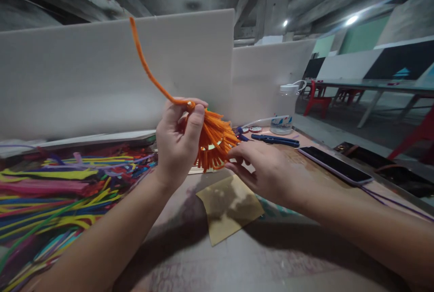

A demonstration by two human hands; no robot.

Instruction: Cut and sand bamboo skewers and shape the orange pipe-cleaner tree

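An orange bundle of pipe cleaners (pixel 219 136) is raised above the table, its many short stems fanning out to the right. My left hand (pixel 176 140) is closed around its gathered end, thumb pressed on top. From that grip one long orange pipe cleaner (pixel 145 68) curves up and to the left. At the lower right of the fan, my right hand (pixel 267 165) has thumb and fingers pinched on the stem tips. Beneath both hands lies a square of yellowish paper (pixel 230 210) on the tabletop.
Loose colourful pipe cleaners (pixel 64 188) fill the left side. To the right are dark blue pliers (pixel 275 140), a phone (pixel 334 165) with a cord, and a clear water bottle (pixel 283 109). White panels (pixel 115 75) stand along the back; red chairs (pixel 317 100) are beyond.
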